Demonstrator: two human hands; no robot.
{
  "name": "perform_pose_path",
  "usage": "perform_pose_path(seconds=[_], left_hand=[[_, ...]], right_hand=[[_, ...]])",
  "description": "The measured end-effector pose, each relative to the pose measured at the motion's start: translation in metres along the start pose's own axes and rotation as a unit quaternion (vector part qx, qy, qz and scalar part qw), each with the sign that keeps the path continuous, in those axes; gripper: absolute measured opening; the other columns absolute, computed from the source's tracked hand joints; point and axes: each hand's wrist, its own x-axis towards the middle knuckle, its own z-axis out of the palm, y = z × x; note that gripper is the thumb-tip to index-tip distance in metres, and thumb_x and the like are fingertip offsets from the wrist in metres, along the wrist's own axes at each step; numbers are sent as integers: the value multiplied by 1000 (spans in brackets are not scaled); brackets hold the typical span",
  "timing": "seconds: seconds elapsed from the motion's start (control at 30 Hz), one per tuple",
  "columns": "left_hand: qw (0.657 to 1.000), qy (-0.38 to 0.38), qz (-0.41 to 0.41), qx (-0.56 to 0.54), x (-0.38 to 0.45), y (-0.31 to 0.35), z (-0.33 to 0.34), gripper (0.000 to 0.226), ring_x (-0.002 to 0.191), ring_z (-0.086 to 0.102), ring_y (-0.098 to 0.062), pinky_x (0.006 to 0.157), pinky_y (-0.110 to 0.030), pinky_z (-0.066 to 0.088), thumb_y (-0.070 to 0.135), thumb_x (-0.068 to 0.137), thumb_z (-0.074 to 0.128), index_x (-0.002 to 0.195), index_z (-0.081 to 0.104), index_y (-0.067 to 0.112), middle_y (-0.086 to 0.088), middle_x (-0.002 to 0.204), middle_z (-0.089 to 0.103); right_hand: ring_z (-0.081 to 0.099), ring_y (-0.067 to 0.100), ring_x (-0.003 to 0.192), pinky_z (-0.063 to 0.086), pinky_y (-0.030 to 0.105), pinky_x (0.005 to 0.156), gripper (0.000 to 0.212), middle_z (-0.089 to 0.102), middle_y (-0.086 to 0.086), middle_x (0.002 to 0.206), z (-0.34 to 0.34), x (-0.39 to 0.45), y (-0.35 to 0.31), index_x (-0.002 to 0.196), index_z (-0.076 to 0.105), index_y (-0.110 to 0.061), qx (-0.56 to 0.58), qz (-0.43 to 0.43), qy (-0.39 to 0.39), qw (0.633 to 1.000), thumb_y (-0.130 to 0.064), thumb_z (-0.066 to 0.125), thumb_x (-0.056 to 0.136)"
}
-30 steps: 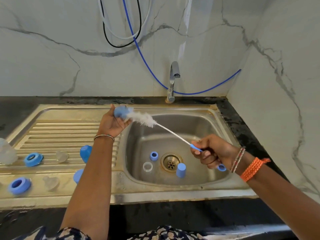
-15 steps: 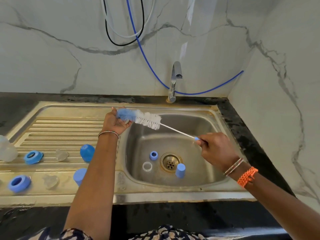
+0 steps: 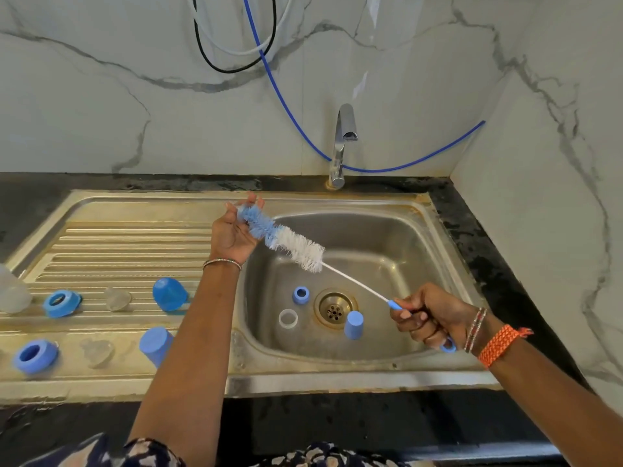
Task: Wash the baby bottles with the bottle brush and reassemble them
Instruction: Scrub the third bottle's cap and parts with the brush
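Note:
A bottle brush point(image 3: 296, 246) with blue and white bristles on a thin white stem slants over the sink basin point(image 3: 397, 251). My right hand point(image 3: 429, 318) grips its blue handle at the basin's right side. My left hand point(image 3: 232, 232) is held palm-up at the basin's left rim, fingers spread, with the blue bristle tip lying against them. In the basin lie a small blue ring point(image 3: 300, 294), a clear ring point(image 3: 288, 318) and a blue cap point(image 3: 353, 325). On the drainboard point(image 3: 128, 244) are two blue caps point(image 3: 169, 294), two blue collars point(image 3: 62, 303) and two clear nipples point(image 3: 117, 299).
A clear bottle point(image 3: 11, 291) stands at the left edge. The tap point(image 3: 342, 143) rises behind the basin, with no water running. A blue hose point(image 3: 286, 106) and cables hang on the marble wall. The right wall is close to the sink.
My left hand has gone from curled round the blue bristle tip to spread. My right hand has drawn the brush handle down and towards me, sliding the bristles out.

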Motion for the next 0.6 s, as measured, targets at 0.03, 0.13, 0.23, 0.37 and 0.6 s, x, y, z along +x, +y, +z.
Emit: perform_pose_path(seconds=[0.03, 0.13, 0.23, 0.37, 0.6], left_hand=[[999, 19, 12, 44, 2, -4, 0, 42, 110, 55, -21, 96, -44, 42, 32, 102, 31, 91, 66, 12, 0, 106, 68], [981, 71, 31, 179, 6, -18, 0, 33, 87, 60, -17, 76, -31, 52, 30, 102, 36, 92, 62, 13, -3, 91, 63], [966, 151, 18, 209, 15, -32, 1, 27, 79, 57, -16, 71, -29, 48, 26, 102, 38, 90, 59, 14, -5, 87, 59], [946, 247, -25, 210, 35, -39, -11, 28, 66, 40, -8, 63, -24, 42, 32, 103, 33, 97, 57, 21, 3, 82, 50], [868, 99, -9, 487, 70, -79, -46, 10, 54, 58, 12, 61, -9, 45, -6, 87, 61, 89, 66, 2, 20, 63, 65]], right_hand=[[17, 3, 32, 14, 10, 29, 35, 23, -5, 49, -2, -1, 3, 58, 43, -13, 3, 0, 16, 1000, -17, 31, 91], [16, 4, 34, 13, 14, 31, 41, 23, -4, 49, -5, 0, 15, 57, 43, -13, -59, -26, 108, 992, -27, 36, 95], [30, 8, 32, 28, 21, 39, 50, 35, -3, 40, -16, 11, 25, 47, 48, -15, -226, -183, 303, 908, -26, 50, 95], [39, 18, 43, 32, 29, 50, 51, 40, 2, 43, -43, 17, 29, 44, 46, -12, -281, -317, 432, 796, -18, 54, 93], [34, 22, 47, 19, 30, 54, 45, 29, -6, 43, -37, 64, -21, 49, 36, -15, -396, -390, 485, 675, -31, 47, 89]])
